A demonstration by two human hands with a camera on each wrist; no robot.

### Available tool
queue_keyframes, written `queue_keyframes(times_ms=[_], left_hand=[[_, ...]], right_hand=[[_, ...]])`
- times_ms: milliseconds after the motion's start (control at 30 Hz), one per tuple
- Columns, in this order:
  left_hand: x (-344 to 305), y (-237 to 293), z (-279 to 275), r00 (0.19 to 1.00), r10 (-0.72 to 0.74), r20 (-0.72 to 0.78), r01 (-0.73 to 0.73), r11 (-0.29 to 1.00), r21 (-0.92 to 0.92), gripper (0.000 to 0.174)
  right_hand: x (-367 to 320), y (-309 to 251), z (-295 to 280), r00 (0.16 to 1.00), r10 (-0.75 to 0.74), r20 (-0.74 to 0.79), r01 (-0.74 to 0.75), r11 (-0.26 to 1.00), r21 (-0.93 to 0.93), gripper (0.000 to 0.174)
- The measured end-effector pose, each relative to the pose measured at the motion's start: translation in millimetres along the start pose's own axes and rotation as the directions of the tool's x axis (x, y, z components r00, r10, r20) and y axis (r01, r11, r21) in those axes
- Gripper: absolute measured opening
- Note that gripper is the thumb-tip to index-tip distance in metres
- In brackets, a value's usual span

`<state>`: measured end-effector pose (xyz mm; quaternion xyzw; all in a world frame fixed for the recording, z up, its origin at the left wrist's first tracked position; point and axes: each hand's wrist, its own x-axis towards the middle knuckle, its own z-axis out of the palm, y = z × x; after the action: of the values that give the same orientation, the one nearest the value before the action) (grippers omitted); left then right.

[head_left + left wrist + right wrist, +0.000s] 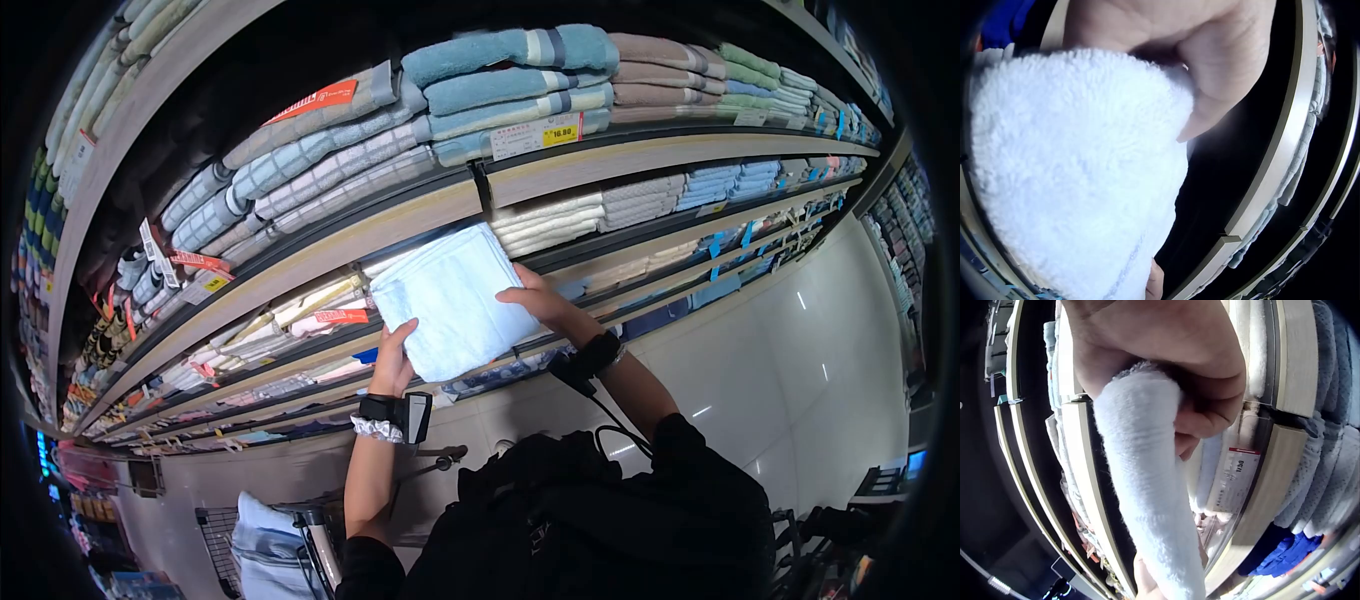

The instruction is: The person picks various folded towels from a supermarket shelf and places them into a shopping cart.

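Note:
A folded pale blue towel is held up in front of the shelves between both hands. My left hand grips its near left corner, thumb on top and fingers under it. On the far right edge, my right hand pinches the towel the same way, thumb laid over the upper face. In the left wrist view the fluffy towel fills the middle, with the left hand at its edge. The right wrist view shows the towel's thick folded edge in the grip of the right hand.
Shelves with stacked folded towels run across the front. Teal towels lie on the upper shelf beside a yellow price tag. A shopping cart holding a blue-and-white textile stands at lower left. Pale tiled floor extends right.

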<state>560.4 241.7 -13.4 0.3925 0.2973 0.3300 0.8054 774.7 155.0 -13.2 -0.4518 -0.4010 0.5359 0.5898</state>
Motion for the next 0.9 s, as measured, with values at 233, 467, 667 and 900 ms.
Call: queue_keyframes(times_ms=[233,467,667,900], left_hand=[[-0.2,-11.6,-8.4,0.995,-0.090,-0.035,0.086,0.993,-0.084,0.046],[-11.5,-11.9,-1.9,0.998,-0.057,-0.012,0.057,0.998,0.019,0.051],[-16.2,-12.8,-5.9,1.000,-0.001,0.022,-0.001,0.995,0.100,0.045],[-13.8,-7.9,-22.4,0.979,0.157,0.131,-0.193,0.924,0.330,0.025]], right_hand=[[-4.9,13.6,0.2,0.996,0.035,-0.085,-0.041,0.997,-0.063,0.042],[-15.9,15.2,1.3,0.999,0.031,-0.031,-0.035,0.988,-0.149,0.042],[-28.1,2.5,-3.3,0.999,0.037,0.020,-0.032,0.975,-0.220,0.041],[-33.6,-12.2,4.9,0.882,-0.440,0.172,0.456,0.699,-0.550,0.023]])
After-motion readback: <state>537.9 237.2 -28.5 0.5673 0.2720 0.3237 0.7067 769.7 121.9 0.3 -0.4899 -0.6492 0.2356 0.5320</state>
